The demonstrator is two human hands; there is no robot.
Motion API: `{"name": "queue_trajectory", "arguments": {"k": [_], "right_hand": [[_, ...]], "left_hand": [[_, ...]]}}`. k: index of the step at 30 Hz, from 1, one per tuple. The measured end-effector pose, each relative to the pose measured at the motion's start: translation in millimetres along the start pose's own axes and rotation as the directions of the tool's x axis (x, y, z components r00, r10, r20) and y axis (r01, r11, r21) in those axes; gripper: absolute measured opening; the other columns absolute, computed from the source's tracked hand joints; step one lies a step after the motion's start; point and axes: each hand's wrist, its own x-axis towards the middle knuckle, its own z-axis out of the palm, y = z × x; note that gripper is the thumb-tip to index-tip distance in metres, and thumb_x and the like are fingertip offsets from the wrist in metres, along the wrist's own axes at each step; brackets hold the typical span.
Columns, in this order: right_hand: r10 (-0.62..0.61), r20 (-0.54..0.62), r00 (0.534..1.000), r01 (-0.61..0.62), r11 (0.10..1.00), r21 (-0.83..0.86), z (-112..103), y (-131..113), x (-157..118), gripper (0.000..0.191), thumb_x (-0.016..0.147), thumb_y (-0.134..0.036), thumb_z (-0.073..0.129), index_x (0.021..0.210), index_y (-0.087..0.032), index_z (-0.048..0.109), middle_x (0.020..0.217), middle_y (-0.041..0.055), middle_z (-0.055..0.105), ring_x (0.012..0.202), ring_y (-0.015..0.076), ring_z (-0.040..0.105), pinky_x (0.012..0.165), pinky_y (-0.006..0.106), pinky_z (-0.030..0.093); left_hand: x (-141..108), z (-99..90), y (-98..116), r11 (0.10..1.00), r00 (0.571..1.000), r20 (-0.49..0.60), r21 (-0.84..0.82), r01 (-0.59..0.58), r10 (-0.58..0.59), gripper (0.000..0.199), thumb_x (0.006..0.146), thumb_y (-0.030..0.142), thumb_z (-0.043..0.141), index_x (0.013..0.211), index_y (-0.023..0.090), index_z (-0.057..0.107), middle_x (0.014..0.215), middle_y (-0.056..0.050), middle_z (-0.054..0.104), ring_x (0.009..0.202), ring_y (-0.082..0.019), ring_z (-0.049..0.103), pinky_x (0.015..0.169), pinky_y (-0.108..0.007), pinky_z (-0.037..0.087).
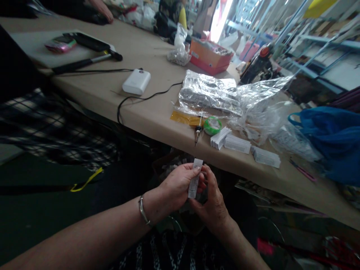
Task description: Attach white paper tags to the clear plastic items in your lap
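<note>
My left hand (180, 183) is closed on a narrow white printed label (193, 183), with the thumb pressed on its upper part. The label points up and away, below the table's front edge. Beside it, my right hand (215, 202) is curved, its thumb and fingers apart around the label's right side; whether a fingertip touches it I cannot tell. Beyond the hands, a thin pointed tool with a metal tip (198, 133) pokes over the table edge. Close to it lie a green-rimmed roll of tape (212, 126) and stacks of white labels (237, 144).
A clear plastic bag (210, 93) and an orange box (210, 56) sit on the brown-covered table (160, 112). A white power bank (137, 81) with a black cable lies left. On the right are a blue bag (329, 138) and pink-handled scissors (303, 170). Another person's hand (102, 9) rests far left.
</note>
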Motion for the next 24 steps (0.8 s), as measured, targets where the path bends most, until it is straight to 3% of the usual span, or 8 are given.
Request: {"name": "queue_trajectory", "arguments": {"k": [3,6,9,12,16,24], "right_hand": [[0.045,0.032,0.998,-0.047,0.997,0.062,-4,-1,-2,0.086,0.075,-0.026,0.067,0.144,-0.021,0.017,0.143,0.0129,0.031,0.132,0.0301,0.031,0.107,0.051,0.035],[0.155,0.017,0.988,-0.155,0.962,0.226,-14,-2,4,0.090,0.071,-0.036,0.074,0.143,-0.023,0.021,0.140,0.0125,0.036,0.127,0.0309,0.037,0.104,0.050,0.038],[0.339,0.029,0.940,-0.314,0.830,0.460,-28,2,21,0.048,0.080,-0.038,0.065,0.123,-0.023,0.049,0.115,0.0085,0.058,0.104,0.0241,0.056,0.089,0.038,0.048],[0.454,0.177,0.873,-0.459,0.642,0.615,-35,8,43,0.021,0.083,-0.037,0.064,0.094,-0.020,0.060,0.082,0.0025,0.064,0.074,0.0158,0.060,0.070,0.026,0.049],[0.464,0.268,0.844,-0.505,0.521,0.688,-32,11,64,0.019,0.078,-0.033,0.069,0.083,-0.017,0.060,0.068,-0.0010,0.060,0.058,0.0111,0.054,0.056,0.020,0.044],[0.403,0.370,0.837,-0.539,0.489,0.686,-21,7,77,0.017,0.079,-0.033,0.062,0.078,-0.019,0.054,0.051,-0.0053,0.052,0.040,0.0127,0.049,0.041,0.022,0.041]], "left_hand": [[1,-2.2,-2,1.000,1.000,0.019,0.009,-0.007,0.006,0.010,0.084,0.018,0.053,0.077,0.012,0.058,0.060,0.001,0.056,0.047,-0.008,0.052,0.050,-0.021,0.041],[0,-3.2,-4,0.999,0.999,0.035,0.037,-0.014,0.013,0.011,0.084,0.020,0.053,0.085,0.012,0.060,0.059,0.001,0.056,0.048,-0.008,0.052,0.050,-0.021,0.041],[-1,-1.5,-6,0.996,0.998,0.041,0.079,-0.049,0.046,0.014,0.083,0.023,0.054,0.089,0.012,0.060,0.059,0.002,0.055,0.048,-0.008,0.051,0.049,-0.019,0.039],[-3,1.1,-6,0.988,0.996,0.037,0.127,-0.085,0.081,0.013,0.082,0.026,0.056,0.085,0.013,0.058,0.059,0.002,0.055,0.047,-0.007,0.049,0.048,-0.019,0.037],[-2,1.4,-4,0.969,0.991,0.035,0.210,-0.133,0.128,0.015,0.082,0.029,0.055,0.077,0.014,0.056,0.056,0.002,0.053,0.046,-0.007,0.046,0.048,-0.020,0.035],[-1,-1.4,3,0.937,0.981,0.031,0.293,-0.191,0.190,0.027,0.082,0.036,0.056,0.064,0.015,0.054,0.054,0.002,0.051,0.048,-0.008,0.044,0.050,-0.021,0.034]]}}
